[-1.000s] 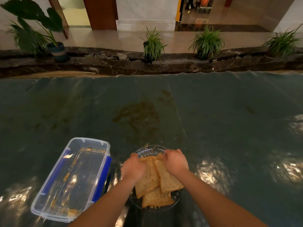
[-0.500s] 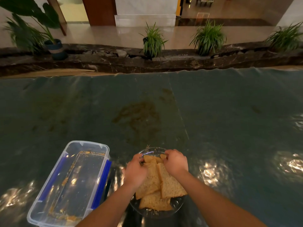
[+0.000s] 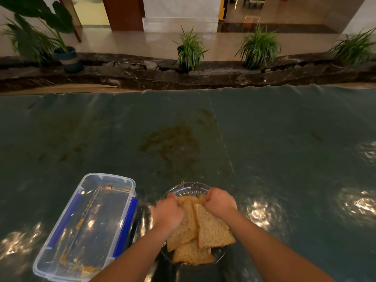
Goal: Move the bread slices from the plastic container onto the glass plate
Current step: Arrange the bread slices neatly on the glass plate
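Several brown bread slices point(image 3: 211, 231) lie piled and overlapping on the glass plate point(image 3: 189, 189), near the table's front edge. My left hand point(image 3: 167, 213) and my right hand point(image 3: 220, 202) rest on the far end of the pile with fingers curled over the slices' far edges. To the left stands the clear plastic container point(image 3: 89, 226) with blue side clips; it holds only crumbs.
The table is covered by a dark green shiny sheet point(image 3: 284, 149) with a brownish stain point(image 3: 171, 141) in the middle. Beyond its far edge runs a dark stone ledge with potted plants point(image 3: 189, 49).
Both hands stay on the bread pile over the plate, shifting only slightly. The camera view has tilted a little; the container and plate keep their places.
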The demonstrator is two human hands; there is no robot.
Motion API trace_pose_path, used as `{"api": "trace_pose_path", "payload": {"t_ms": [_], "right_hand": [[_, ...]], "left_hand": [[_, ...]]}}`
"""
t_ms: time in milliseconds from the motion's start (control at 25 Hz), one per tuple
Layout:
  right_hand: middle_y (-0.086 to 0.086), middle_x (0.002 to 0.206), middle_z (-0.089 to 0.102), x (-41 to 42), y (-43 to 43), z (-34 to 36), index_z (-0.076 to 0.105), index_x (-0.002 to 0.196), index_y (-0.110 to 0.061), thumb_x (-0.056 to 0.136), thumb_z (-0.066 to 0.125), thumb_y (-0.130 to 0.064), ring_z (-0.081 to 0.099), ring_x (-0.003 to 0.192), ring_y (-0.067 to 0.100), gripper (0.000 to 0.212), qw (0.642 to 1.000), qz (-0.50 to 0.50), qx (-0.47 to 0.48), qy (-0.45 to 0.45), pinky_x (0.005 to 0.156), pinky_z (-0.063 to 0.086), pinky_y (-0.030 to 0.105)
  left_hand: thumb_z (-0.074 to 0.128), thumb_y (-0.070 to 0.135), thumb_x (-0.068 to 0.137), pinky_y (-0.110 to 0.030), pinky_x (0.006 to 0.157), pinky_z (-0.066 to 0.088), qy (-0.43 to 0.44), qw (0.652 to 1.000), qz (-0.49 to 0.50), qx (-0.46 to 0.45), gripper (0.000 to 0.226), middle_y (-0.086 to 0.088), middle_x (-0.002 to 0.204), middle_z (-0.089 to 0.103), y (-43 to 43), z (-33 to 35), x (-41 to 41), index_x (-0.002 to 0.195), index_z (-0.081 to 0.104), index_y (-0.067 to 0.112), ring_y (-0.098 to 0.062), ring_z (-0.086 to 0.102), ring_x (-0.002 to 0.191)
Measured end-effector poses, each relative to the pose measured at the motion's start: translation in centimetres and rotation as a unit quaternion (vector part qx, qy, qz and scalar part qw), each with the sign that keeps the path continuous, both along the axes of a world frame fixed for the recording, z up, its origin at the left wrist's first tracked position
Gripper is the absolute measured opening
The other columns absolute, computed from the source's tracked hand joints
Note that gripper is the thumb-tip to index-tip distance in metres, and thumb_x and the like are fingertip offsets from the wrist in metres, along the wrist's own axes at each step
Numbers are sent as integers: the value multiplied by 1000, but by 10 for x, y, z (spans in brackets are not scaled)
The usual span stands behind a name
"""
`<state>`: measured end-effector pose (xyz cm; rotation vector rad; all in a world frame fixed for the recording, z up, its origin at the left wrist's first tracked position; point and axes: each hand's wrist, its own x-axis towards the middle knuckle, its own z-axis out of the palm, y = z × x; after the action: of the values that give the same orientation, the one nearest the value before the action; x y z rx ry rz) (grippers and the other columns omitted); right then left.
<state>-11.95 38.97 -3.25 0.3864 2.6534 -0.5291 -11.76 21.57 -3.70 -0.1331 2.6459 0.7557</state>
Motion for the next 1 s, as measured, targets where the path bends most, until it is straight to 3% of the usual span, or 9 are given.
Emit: {"api": "trace_pose_path", "payload": {"t_ms": [160, 200, 400, 520, 640, 720, 840, 920, 1000], "right_hand": [[-6, 89, 69, 3, 0, -3, 60, 80, -29, 80, 60, -27, 65, 92, 19, 2, 997, -57, -43, 20, 84, 50, 34], [-8, 87, 69, 4, 1, -4, 58, 77, -31, 80, 63, -29, 65, 91, 17, 6, 996, -70, -53, 33, 85, 50, 35], [-8, 86, 71, -1, 2, -3, 57, 76, -33, 81, 68, -34, 66, 92, 17, 11, 993, -67, -60, 82, 86, 49, 34], [-7, 90, 72, -6, 3, -4, 58, 79, -33, 83, 65, -32, 65, 95, 19, 7, 993, -50, -62, 91, 87, 49, 35], [-7, 94, 71, -2, 7, -7, 62, 89, -33, 85, 62, -35, 58, 103, 19, 5, 993, -45, -83, 76, 87, 48, 34], [-7, 101, 68, 10, 13, -9, 65, 100, -30, 85, 63, -37, 52, 108, 20, 16, 989, -31, -83, 114, 90, 44, 32], [-9, 121, 58, 39, 24, -7, 59, 119, -30, 78, 65, -50, 44, 118, 19, 46, 979, 19, -62, 193, 96, 37, 27], [-11, 146, 37, 57, 31, -5, 36, 141, -35, 62, 62, -71, 25, 136, 19, 90, 983, 107, -67, 130, 110, 28, 34], [-12, 160, 5, 65, 35, -8, 4, 150, -39, 51, 61, -81, -3, 146, 18, 121, 975, 213, -24, 53, 118, 9, 45]], "left_hand": [[51, 18, 91, -39, 86, 53, 14, 998, 8, 57, 13, 10, 80, 65, -2, 0, 3, 98, 57, 27, -9, 64, 79], [52, 19, 92, -38, 85, 54, 21, 997, 9, 70, 13, 12, 79, 64, -3, 0, 5, 98, 56, 29, -5, 63, 76], [54, 22, 92, -47, 100, 45, 21, 993, 37, 107, 22, 19, 80, 62, -3, 0, 7, 91, 45, 43, 0, 58, 77], [53, 21, 90, -50, 101, 44, 21, 992, 43, 114, 24, 19, 83, 62, -1, 0, 7, 97, 45, 43, -7, 62, 83], [59, 32, 80, -48, 107, 36, 23, 995, 13, 92, 28, 20, 95, 60, -2, 6, 7, 103, 48, 42, -12, 61, 102], [62, 53, 70, -47, 108, 36, 43, 996, -65, 39, 55, 14, 115, 55, -9, 5, 12, 120, 46, 37, -15, 52, 117], [52, 90, 54, -52, 117, 24, 30, 968, -241, -66, 117, 2, 144, 34, -21, -1, 23, 148, 15, 31, -22, 34, 136], [53, 91, 51, -55, 121, 12, 24, 949, -295, -107, 128, -2, 152, 24, -25, -9, 25, 151, 0, 30, -27, 26, 142], [58, 84, 58, -55, 121, 11, 45, 947, -298, -110, 123, -2, 153, 23, -26, -13, 25, 151, -2, 31, -27, 25, 143]]}}
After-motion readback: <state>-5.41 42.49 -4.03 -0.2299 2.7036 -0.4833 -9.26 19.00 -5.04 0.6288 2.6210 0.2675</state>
